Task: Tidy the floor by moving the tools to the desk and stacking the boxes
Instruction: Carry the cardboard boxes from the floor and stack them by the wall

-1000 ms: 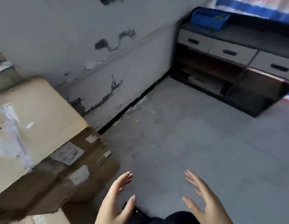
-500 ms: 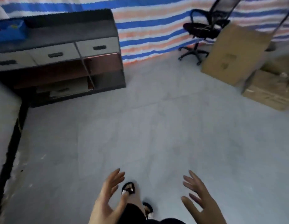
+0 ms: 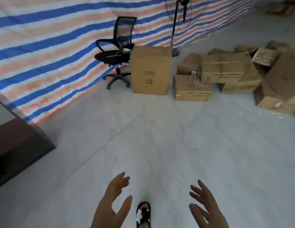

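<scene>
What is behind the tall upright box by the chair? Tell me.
Behind the tall box rise a fan pole and the striped tarp. The fan's base shows partly; the floor directly behind is hidden.

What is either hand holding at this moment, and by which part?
Nothing is held. The left hand and right hand are both open, fingers spread, above bare floor. The cardboard boxes lie well ahead, untouched.
</scene>
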`<state>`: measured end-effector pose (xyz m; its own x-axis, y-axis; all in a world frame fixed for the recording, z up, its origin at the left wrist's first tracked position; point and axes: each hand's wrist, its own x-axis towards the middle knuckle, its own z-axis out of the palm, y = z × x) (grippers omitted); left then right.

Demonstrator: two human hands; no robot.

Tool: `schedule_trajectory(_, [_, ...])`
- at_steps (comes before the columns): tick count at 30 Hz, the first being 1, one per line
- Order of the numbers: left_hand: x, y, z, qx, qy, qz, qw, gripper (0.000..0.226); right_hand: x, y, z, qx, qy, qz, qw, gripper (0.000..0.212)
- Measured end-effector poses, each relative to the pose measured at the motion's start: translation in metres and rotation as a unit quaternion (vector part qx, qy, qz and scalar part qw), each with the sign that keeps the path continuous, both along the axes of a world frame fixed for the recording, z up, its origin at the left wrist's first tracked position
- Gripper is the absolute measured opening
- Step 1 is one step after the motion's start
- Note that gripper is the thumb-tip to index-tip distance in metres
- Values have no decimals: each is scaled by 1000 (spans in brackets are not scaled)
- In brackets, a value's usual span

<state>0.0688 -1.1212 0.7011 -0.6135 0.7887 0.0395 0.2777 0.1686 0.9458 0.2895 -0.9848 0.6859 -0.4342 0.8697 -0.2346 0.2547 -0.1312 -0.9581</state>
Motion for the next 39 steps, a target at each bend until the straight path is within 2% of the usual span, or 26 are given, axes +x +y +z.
schedule_trajectory(2, [-24,46,7,7,8,-15,1000,50,-15,37,4,10,2,-28,1000,82])
schedule_trajectory(6, [-55,131,7,9,16,-66,998,50,-36,101,3,12,14,-72,997,60])
schedule_trajectory(10, [-64,211,3,-10,21,-110,994,53,-39,173,-9,-23,20,-112,993,62])
schedule_trajectory(11, [-68,232,1,-15,20,-114,993,54,-40,196,-14,-29,15,-112,993,71])
schedule_trajectory(13, [-76,279,-5,-18,19,-107,994,54,-43,246,-21,-40,6,-102,994,82])
schedule_trajectory(17, [-87,381,-11,-13,5,-73,997,50,-58,352,-20,6,-9,-89,996,61])
schedule_trajectory(19, [-87,434,-7,-7,-2,-60,998,49,-62,407,-9,31,-15,-89,995,65])
schedule_trajectory(22, [-86,509,4,-6,1,-49,999,49,-70,494,14,62,-40,-86,994,82])
schedule_trajectory(25, [-98,568,8,-5,-19,-23,1000,47,-88,565,21,84,-55,-57,993,80])
schedule_trajectory(33, [-191,702,-5,-26,-41,71,996,46,-208,729,1,89,-63,19,994,51])
schedule_trajectory(39, [-313,833,1,-28,-50,50,997,50,-330,849,4,82,-65,26,994,48])
